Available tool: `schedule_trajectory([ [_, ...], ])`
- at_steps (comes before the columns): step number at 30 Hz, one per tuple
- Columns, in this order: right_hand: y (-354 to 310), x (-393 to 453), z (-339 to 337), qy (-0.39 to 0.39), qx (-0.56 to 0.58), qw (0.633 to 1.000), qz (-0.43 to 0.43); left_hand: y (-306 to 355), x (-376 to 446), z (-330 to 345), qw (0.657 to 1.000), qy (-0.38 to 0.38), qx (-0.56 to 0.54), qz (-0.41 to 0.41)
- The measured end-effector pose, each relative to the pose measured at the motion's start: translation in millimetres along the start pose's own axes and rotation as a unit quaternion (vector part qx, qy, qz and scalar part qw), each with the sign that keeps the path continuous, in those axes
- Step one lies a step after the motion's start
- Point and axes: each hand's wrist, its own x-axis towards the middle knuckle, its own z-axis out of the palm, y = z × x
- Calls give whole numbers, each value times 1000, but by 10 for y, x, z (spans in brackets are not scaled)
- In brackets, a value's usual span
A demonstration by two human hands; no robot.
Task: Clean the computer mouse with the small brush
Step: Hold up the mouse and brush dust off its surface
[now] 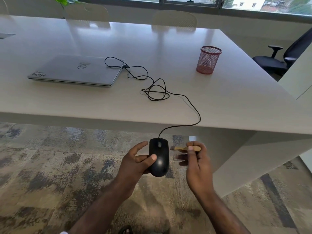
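The fingers (141, 158) of the left hand (135, 164) are curled round a black mouse (159, 157), with the thumb laid across its left flank and the index finger raised free at about 11 o'clock from the thumb. The mouse is held in the air below the near edge of the tabletop (228, 98), scroll wheel pointing away toward 12 o'clock. At 3 o'clock from the mouse, the right hand (198, 164) is seen with its fingers closed on the wooden handle of a small brush (185, 148) — the thumb is pressed on top of it. The brush is pointed toward 9 o'clock, and its bristle end lies just beside the mouse's right edge; whether it touches cannot be told, since that part is blurred.

From the front of the mouse a black cable (190, 102) is led up over the tabletop edge, is tangled into loose loops near the middle, and is run on toward 10 o'clock to a closed silver laptop (74, 71). A red mesh pen cup (208, 59) is stood upright at about 1 o'clock from the mouse, well apart from the laptop. Pale chairs (174, 19) are set along the far side, and a black office chair (278, 59) is seen at 2 o'clock — beyond the tabletop's right corner. A patterned carpet (50, 166) is spread beneath both forearms.
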Motion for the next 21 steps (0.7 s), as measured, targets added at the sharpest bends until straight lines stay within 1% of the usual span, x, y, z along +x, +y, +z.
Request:
schedule_trajectory([
  [2, 1, -40, 71, -8, 30, 999, 31, -17, -42, 52, 1000, -7, 15, 20],
  [4, -12, -62, 113, 0, 46, 998, 49, -24, -61, 93, 999, -3, 16, 39],
  [8, -19, -78, 115, 3, 45, 997, 65, -29, -91, 114, 998, 1, 39, 47],
  [10, -28, -88, 113, 4, 42, 997, 61, -27, -118, 105, 997, -14, 60, 39],
  [13, -22, -92, 108, 9, 42, 998, 55, -17, -159, 98, 993, -80, 79, 23],
  [15, -13, -92, 103, 10, 51, 997, 54, -17, -174, 110, 988, -108, 104, 22],
  [21, 3, -104, 100, 4, 61, 997, 48, -23, -167, 126, 985, -94, 148, 2],
])
